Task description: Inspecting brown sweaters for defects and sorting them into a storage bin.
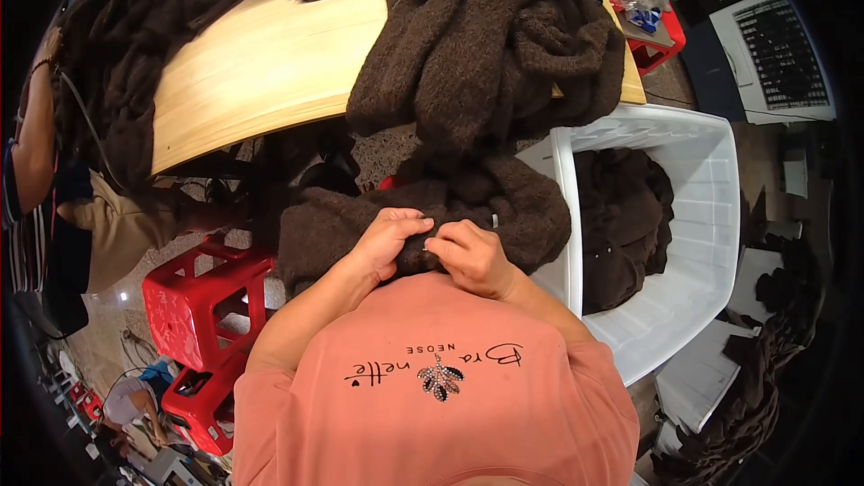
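A dark brown fuzzy knit garment [526, 216] is bunched across my lap. My left hand [389, 241] pinches its cloth between thumb and fingers, close in front of my chest. Just to the right, my right hand [472, 256] is also closed in a pinch at the same stretch of knit. A tiny pale or shiny spot shows at the right fingertips, too small to name. Beside the right hand, a small white tag [494, 220] shows on the cloth. More brown knit cloth [477, 45] lies heaped on the table ahead and hangs over its near edge.
The pale wooden table [270, 63] stands ahead. At my right is a white plastic bin [697, 216] with brown garments [621, 225] inside. Red plastic stools [184, 315] stand at my left. Another person's arm [36, 144] reaches to brown cloth at the far left.
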`<state>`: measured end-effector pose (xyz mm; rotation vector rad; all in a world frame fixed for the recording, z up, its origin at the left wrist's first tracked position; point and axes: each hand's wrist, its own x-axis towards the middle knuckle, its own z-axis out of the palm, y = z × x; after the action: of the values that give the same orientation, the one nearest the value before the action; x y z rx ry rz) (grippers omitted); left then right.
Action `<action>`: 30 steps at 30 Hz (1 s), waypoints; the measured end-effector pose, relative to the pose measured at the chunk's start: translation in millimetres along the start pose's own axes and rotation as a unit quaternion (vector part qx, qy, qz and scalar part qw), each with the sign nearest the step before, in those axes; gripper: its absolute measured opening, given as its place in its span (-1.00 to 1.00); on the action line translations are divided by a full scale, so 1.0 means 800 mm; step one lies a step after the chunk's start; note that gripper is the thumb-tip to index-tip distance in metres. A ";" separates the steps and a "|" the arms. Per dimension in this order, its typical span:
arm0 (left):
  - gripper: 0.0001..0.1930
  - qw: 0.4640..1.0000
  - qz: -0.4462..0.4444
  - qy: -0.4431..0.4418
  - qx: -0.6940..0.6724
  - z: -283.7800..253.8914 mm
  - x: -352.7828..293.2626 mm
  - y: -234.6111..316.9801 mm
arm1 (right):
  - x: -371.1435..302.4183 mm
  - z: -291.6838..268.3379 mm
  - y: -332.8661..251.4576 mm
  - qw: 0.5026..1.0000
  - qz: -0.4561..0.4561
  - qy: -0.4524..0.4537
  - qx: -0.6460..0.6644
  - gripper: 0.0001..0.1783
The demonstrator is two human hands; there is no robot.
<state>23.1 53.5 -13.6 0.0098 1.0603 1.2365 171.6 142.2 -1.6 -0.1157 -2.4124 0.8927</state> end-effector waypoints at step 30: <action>-0.92 0.996 0.054 -0.032 0.068 -0.009 0.005 -0.003 | 0.001 0.012 0.018 0.987 -0.100 0.055 -0.117 -0.81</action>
<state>20.0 51.6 -21.9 0.2121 1.0974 1.2497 164.1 147.8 -15.9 -0.0105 -2.3681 0.4983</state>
